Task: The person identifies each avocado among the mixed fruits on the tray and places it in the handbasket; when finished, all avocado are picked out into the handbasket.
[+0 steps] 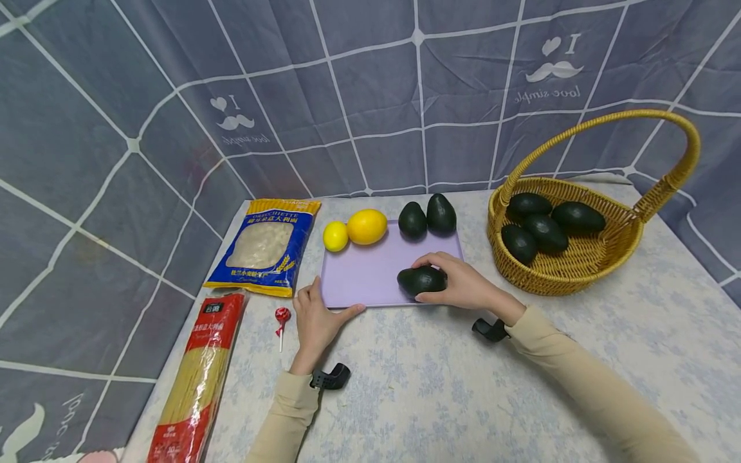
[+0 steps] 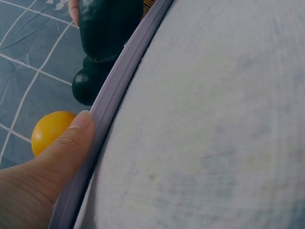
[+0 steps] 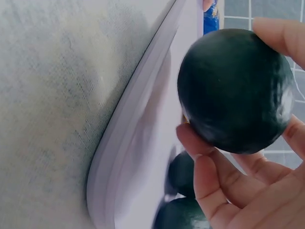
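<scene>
A dark green avocado [image 1: 421,281] is in my right hand [image 1: 457,283], gripped between thumb and fingers above the near right part of a lilac tray [image 1: 361,276]. The right wrist view shows the blunt end of the held avocado [image 3: 236,90] and the fingers around it. My left hand [image 1: 317,321] spreads over the tray's near left corner, its thumb [image 2: 66,150] extended along the near rim and the other fingers by the left side. At the tray's far side lie a small yellow lemon [image 1: 335,236], a larger orange-yellow fruit [image 1: 367,227] and two avocados [image 1: 442,215].
A wicker basket [image 1: 570,273] with a tall handle holds several avocados [image 1: 544,233] on the right. At left lie a blue orecchiette bag [image 1: 260,244], a red spaghetti pack [image 1: 199,373] and a red lollipop [image 1: 282,315]. A grey checked curtain [image 1: 376,96] hangs behind.
</scene>
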### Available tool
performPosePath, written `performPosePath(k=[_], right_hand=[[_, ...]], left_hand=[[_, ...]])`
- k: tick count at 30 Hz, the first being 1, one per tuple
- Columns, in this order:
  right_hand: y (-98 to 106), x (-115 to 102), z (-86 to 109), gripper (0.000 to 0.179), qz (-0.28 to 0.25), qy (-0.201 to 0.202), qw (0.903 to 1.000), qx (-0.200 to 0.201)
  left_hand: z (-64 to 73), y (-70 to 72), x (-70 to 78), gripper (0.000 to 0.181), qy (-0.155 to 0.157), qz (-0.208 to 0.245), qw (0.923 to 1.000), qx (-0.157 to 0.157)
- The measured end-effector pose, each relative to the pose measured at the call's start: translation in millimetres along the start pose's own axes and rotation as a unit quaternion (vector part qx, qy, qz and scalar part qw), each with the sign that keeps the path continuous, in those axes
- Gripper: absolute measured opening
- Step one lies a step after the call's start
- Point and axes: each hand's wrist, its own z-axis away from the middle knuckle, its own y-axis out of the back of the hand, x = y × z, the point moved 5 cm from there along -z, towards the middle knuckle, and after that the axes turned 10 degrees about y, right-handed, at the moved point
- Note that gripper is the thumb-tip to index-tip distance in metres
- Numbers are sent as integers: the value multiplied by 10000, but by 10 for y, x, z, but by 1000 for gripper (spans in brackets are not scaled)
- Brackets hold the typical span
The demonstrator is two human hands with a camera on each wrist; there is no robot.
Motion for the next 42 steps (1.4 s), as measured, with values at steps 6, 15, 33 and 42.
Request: performPosePath(k=[6,15,33,42], right_hand=[[96,-27,94,52,-10,34,9995,325],[386,-122,233,53,-294,94,9953,915],[1127,-543,556,60,-279,488,9774,2038],[1448,-319,840,65,-300,224,9630,2669]], left_hand=[[2,2,3,115,-37,-16,10000,18],[-2,10,5,116,-130,-61,9998,98],[10,16,37,114,-175,-57,9998,113],[13,14,25,115,-130,-66,9998,97]])
